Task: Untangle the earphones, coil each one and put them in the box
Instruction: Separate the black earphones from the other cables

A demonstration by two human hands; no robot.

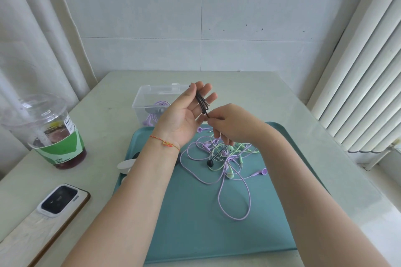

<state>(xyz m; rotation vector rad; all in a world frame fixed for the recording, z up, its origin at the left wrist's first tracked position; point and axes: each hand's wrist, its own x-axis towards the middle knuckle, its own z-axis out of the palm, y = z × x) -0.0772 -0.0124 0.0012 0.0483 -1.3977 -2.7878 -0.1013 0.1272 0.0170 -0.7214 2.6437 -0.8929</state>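
My left hand (186,112) is raised palm-up above the teal tray (195,223), with a black earphone cable (201,103) wound in loops around its straight fingers. My right hand (227,123) pinches that black cable just below the loops. The cable's black earbud (210,163) hangs down onto the tray. A tangle of purple earphones (234,201) and light green earphones (231,176) lies on the tray under my hands. Behind my left hand stands the clear plastic box (149,97), open, with a coiled purple earphone (159,104) inside.
A plastic cup (54,134) of dark drink with a green sleeve stands at the left. A phone (58,201) lies face down near the table's front left. White objects (125,166) sit at the tray's left edge. A radiator (366,71) runs along the right.
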